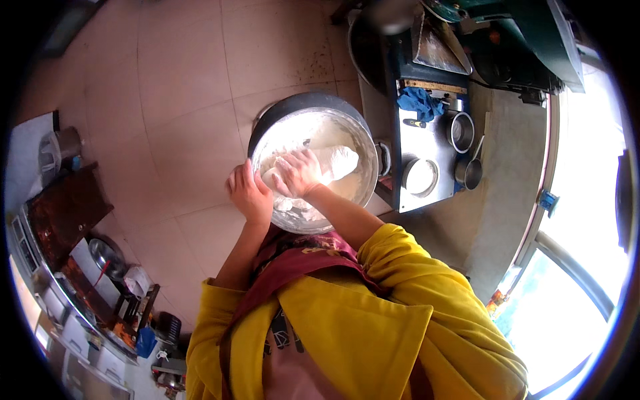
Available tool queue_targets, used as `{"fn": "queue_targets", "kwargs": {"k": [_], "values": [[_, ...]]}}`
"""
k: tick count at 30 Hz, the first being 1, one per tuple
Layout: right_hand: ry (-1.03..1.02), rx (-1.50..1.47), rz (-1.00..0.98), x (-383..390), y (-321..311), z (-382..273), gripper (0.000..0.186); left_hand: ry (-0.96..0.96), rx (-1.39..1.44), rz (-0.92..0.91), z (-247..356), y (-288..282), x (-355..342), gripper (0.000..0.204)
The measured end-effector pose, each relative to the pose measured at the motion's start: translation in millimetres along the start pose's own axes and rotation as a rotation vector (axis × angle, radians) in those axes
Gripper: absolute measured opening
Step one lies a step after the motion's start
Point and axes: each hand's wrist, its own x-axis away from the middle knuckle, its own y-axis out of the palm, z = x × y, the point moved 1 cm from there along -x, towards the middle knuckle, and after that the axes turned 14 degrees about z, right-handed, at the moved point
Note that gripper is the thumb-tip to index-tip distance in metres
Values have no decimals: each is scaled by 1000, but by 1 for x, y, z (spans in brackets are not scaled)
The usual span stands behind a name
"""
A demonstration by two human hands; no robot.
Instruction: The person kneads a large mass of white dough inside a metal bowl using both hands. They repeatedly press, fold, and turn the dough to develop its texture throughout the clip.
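Observation:
In front of my body is a large round metal basin (368,190) with a dark outer wall and a flour-dusted inside. A pale lump of dough (339,162) lies in it, with smaller floury clumps (293,205) on the near side. My right hand (298,173) presses into the left part of the dough, its fingers curled over it and partly hidden. My left hand (249,191) grips the basin's left rim, with the thumb toward the inside.
To the right, a work surface (408,143) bears a bright round pan (421,176), small pots (469,172) and a blue cloth (420,103). A green machine (527,33) stands at the far right. Cluttered shelving (73,200) lines the left, beyond tiled floor (187,133).

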Motion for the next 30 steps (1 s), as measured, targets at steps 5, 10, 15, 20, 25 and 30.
{"fn": "queue_targets", "kwargs": {"k": [5, 10, 15, 20, 25, 30], "values": [[-64, -48, -12, -29, 14, 14, 19, 15, 10, 38, 1, 3, -6, 33], [-86, -39, -108, -48, 23, 20, 20, -21, 13, 36, 0, 4, -12, 33], [-75, -20, -100, -54, 28, 25, 23, -30, 14, 37, 4, 6, -20, 33], [11, 31, -226, -48, 21, 15, 26, -92, -23, 81, 5, 2, -1, 37], [111, 33, -379, -36, -11, 13, 44, -239, -61, -72, 19, -32, 53, 44], [392, 410, -712, -52, -56, 36, 64, -139, 65, -18, 4, -29, 20, 50]]}}
